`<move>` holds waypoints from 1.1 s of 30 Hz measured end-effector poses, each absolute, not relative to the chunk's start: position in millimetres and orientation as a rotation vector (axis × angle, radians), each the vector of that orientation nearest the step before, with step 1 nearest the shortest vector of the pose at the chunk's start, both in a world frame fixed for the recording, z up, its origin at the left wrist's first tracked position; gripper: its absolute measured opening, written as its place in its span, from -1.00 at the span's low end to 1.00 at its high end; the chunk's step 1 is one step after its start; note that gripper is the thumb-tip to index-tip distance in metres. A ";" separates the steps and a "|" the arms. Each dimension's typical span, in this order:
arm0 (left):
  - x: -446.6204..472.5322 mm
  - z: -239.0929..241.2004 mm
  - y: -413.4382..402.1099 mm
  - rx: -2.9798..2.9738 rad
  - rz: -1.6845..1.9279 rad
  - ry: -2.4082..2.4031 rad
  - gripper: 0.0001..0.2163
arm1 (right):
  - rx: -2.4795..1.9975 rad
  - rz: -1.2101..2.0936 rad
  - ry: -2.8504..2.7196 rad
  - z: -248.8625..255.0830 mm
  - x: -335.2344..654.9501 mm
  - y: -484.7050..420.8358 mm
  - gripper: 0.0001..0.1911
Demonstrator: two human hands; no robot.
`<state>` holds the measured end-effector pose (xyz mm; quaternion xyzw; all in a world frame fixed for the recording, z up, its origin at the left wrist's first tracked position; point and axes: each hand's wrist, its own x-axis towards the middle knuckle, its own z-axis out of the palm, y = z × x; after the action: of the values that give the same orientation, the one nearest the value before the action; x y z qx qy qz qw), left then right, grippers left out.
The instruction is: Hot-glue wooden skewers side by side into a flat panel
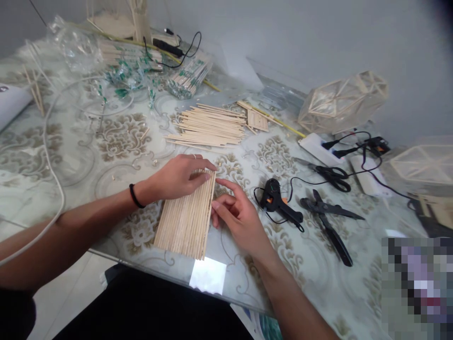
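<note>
While the left hand (182,177) lies flat across a wooden-stick panel (181,222), the loosely parted right hand (241,213) apparently squares its edge — next needing even pressure.

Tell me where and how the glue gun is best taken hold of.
Probably midway along the handle, from above and the near side. The glue gun lies flat on the table, its handle narrower than the rest and slanting rightward toward the wearer. The pliers lie close on the right, so that side looks tighter.
</note>
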<state>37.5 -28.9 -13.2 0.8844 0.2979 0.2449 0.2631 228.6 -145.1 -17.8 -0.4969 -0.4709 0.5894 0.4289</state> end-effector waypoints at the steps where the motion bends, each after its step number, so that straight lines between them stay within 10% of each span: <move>1: 37.5 -13.1 -29.0 2.392 0.660 0.811 -0.73 | -1.242 1.471 -1.174 -18.2 228.5 -144.9 -0.53; 33: 41.3 -10.6 -36.9 2.367 0.649 0.810 -0.73 | -1.264 1.459 -1.109 -17.7 230.1 -142.7 -0.43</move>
<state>41.3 -36.9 -10.6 0.8805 0.3015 0.2414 0.2749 230.1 -142.7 -17.7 -0.5094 -0.4468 0.5879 0.4418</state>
